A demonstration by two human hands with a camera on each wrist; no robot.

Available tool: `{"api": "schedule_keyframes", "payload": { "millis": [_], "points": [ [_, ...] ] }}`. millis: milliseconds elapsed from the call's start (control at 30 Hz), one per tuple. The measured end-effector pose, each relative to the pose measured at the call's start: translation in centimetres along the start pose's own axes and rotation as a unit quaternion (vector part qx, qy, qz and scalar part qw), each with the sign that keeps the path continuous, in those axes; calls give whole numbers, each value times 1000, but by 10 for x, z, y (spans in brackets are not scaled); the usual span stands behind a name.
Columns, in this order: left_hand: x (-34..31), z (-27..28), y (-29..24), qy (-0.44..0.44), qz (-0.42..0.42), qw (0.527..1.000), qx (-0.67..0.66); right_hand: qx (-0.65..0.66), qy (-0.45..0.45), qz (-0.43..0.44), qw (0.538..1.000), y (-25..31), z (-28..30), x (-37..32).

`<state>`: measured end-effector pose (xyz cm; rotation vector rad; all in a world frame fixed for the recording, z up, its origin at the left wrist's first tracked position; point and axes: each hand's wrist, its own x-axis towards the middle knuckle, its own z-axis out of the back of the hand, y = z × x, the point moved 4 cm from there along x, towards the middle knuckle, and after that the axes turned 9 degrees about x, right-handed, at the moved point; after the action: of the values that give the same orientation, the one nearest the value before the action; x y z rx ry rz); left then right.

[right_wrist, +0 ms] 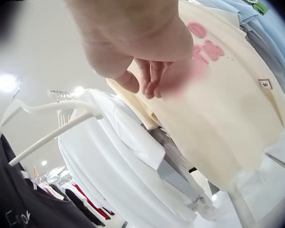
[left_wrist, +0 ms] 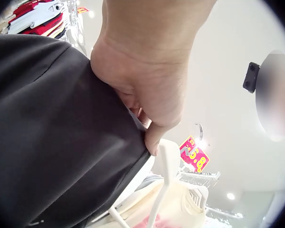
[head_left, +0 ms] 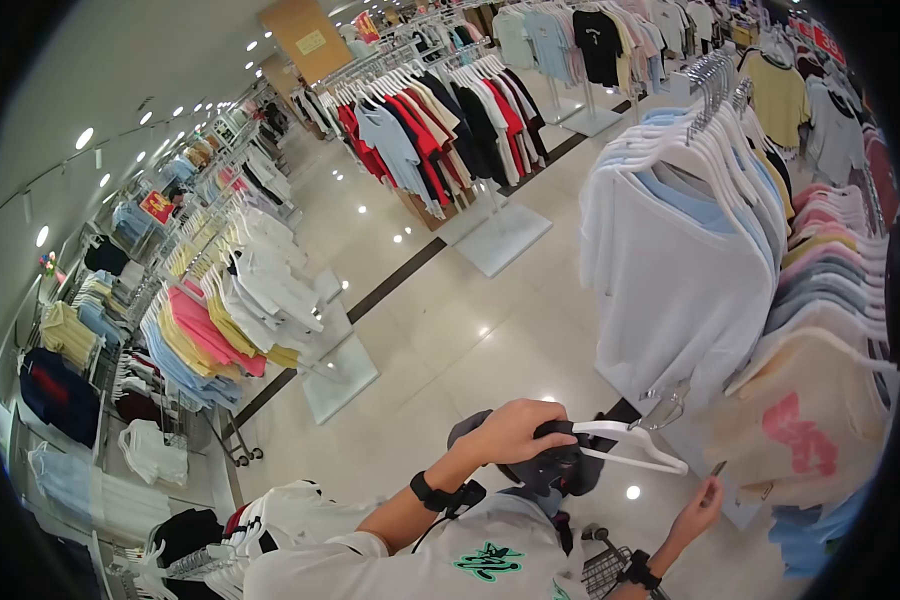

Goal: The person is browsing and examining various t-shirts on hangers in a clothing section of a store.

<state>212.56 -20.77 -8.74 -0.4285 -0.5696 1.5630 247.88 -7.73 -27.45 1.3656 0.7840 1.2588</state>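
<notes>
My left hand (head_left: 520, 430) grips a dark grey shirt (head_left: 545, 470) at its neckline. In the left wrist view the thumb presses on the edge of the dark cloth (left_wrist: 61, 123), right beside a white hanger (left_wrist: 168, 161). One arm of the hanger (head_left: 635, 440) sticks out bare from the shirt, with its metal hook upward; the other end is hidden by cloth and hand. My right hand (head_left: 698, 510) is in front of a cream shirt (right_wrist: 218, 123) with pink print, its fingers loosely curled and the thumb apart from them.
White long-sleeved tops (head_left: 680, 260) hang on a rack at the right, with pink and grey shirts (head_left: 830, 260) beside them. Further racks of T-shirts (head_left: 420, 130) stand across the tiled floor (head_left: 440, 350). A wire basket (head_left: 605, 575) is low by my right arm.
</notes>
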Motion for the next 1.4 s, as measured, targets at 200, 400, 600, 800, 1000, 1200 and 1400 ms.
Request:
{"api": "schedule_keyframes", "payload": {
  "millis": [200, 400, 600, 800, 1000, 1200, 1400],
  "points": [
    [29, -17, 24, 17, -21, 1000, -13, -154, 434, -119, 880, -71, -28, -36],
    [57, -65, 34, 72, -118, 990, -43, 20, 413, -186, 891, -52, -121, -82],
    [54, -54, 20, 76, -145, 979, -125, 147, 416, -150, 885, 3, -179, -77],
    [46, -54, 45, 37, -109, 980, -164, -11, 544, -88, 834, -45, -181, -70],
    [55, -46, 51, 63, -106, 979, -165, -11, 468, -113, 876, -155, -141, -77],
    [59, -27, 82, 77, -50, 989, -118, 47, 227, -366, 901, -194, -77, -40],
    [45, -11, 114, 80, -26, 978, -189, -7, 212, -265, 941, -135, -94, 21]
  ]
}}
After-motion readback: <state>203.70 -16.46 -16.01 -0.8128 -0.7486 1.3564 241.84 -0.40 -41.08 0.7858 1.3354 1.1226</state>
